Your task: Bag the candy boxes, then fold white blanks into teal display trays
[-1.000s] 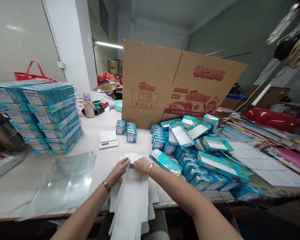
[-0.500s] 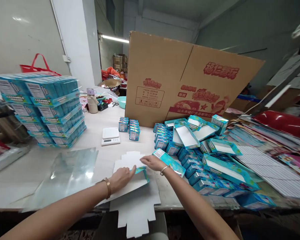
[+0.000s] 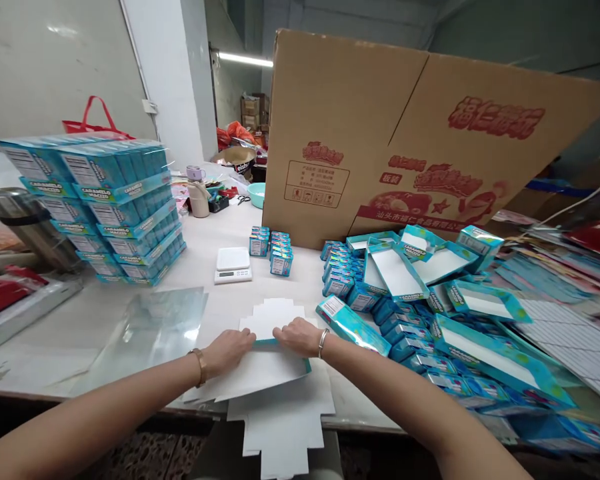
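Note:
A partly folded cardboard tray (image 3: 267,371), white inside with a teal outer side, lies before me at the table's front. My left hand (image 3: 229,350) pinches the left part of its raised far wall. On the same wall, further right, my right hand (image 3: 299,337) has its fingers closed. The fingertips of both hands are partly hidden against the folded edge. Flat white tray blanks (image 3: 280,433) lie beneath, overhanging the table's front edge, and more blank card (image 3: 273,313) shows beyond my hands. A closed teal box (image 3: 353,327) lies just right of my right hand.
Folded teal trays (image 3: 395,270) are heaped at right above rows of small blue boxes (image 3: 405,343). A large brown carton (image 3: 350,87) stands behind. A white scale (image 3: 233,265) and clear plastic sheets (image 3: 150,327) lie left of centre, near stacked filled packs (image 3: 125,207).
My right hand has come left and nearer onto the tray's far wall, beside my left hand. That wall's corner flap has been folded in. The view has shifted slightly.

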`<state>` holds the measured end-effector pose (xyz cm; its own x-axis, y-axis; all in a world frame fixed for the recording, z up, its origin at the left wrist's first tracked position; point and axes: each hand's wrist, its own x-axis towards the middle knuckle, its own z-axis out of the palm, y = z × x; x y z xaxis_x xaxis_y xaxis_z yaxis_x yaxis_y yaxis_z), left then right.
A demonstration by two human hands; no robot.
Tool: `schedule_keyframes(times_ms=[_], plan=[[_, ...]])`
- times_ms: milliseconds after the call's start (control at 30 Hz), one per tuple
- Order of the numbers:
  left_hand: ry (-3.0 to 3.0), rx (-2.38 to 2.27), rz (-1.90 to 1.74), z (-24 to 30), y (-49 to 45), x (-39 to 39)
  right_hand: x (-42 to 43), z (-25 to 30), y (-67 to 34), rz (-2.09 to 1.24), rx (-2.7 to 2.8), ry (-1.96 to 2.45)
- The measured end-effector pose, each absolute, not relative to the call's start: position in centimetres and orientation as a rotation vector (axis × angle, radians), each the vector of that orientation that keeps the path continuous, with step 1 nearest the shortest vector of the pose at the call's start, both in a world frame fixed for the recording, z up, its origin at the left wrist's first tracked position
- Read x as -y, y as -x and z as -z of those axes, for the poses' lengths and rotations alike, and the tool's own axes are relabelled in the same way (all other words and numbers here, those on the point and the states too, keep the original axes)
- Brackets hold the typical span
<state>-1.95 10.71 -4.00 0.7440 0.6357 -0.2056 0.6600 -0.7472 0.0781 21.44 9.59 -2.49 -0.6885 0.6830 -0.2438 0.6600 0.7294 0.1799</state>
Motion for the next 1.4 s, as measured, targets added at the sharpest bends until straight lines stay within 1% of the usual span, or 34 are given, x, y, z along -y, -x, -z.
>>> schedule_keyframes(times_ms=[100,233,300,400,467,533,600,633,667,733,833,900,967,1000,1067,1133,1200,1233,1333,1400], plan=[[-2.876,-1.043,0.180,5.2,1.6,-10.5,-9.6,2.7,-21.3,-0.074,-2.655,-1.039],[-2.915,-1.026,0.074,5.3,1.3,-9.9,-9.4,2.1,-20.4,0.014,-2.605,-1.191],[-2.892,-0.993,0.039,4.1,0.7,-9.9,-9.5,1.3,-19.4,0.176,-2.551,-1.262],[-2.823,-0.957,-0.078,0.2,0.0,-10.4,-9.7,0.3,-18.2,0.608,-2.706,-1.361],[-2.730,-0.973,-0.307,-2.9,0.3,-10.7,-10.0,-0.2,-18.2,0.923,-2.828,-1.490],[-2.531,-1.082,-0.783,-5.3,1.3,-10.7,-10.1,-0.5,-18.9,1.137,-2.852,-1.692],[-2.133,-1.227,-1.262,-5.8,2.2,-10.1,-9.9,-0.5,-19.8,1.268,-2.828,-1.919],[-1.914,-1.254,-1.379,-5.3,2.5,-9.6,-9.7,-0.4,-20.0,1.346,-2.810,-2.010],[-1.726,-1.241,-1.405,-4.4,2.4,-9.0,-9.4,-0.3,-20.1,1.449,-2.785,-2.076],[-1.481,-1.113,-1.276,-2.0,1.6,-7.8,-8.7,0.3,-19.7,1.707,-2.716,-2.130],[-1.309,-0.875,-1.127,1.3,0.1,-6.9,-7.5,1.3,-18.6,2.052,-2.674,-2.063],[-1.250,-0.767,-1.071,2.4,-0.4,-7.2,-6.9,2.1,-18.2,2.178,-2.696,-1.996],[-1.248,-0.739,-0.987,3.2,-0.4,-8.1,-6.8,3.1,-18.3,2.175,-2.713,-2.030],[-1.279,-0.756,-0.950,3.6,-0.3,-8.6,-6.9,3.7,-18.3,2.105,-2.712,-2.119],[-1.379,-0.846,-0.913,4.5,-0.6,-9.4,-7.4,5.0,-18.5,1.837,-2.672,-2.410],[-1.441,-0.946,-0.920,5.7,-1.2,-9.9,-8.2,6.3,-18.6,1.470,-2.604,-2.704],[-1.416,-0.966,-0.975,6.9,-1.9,-9.9,-8.8,7.4,-18.5,1.161,-2.523,-2.868],[-1.379,-0.951,-1.023,7.4,-2.2,-9.8,-9.0,7.8,-18.5,1.066,-2.479,-2.904],[-1.266,-0.909,-1.152,8.0,-2.7,-9.5,-9.0,8.6,-18.2,0.959,-2.347,-3.036],[-1.239,-0.903,-1.132,7.9,-2.6,-9.4,-8.9,8.7,-18.2,0.961,-2.326,-3.165]])
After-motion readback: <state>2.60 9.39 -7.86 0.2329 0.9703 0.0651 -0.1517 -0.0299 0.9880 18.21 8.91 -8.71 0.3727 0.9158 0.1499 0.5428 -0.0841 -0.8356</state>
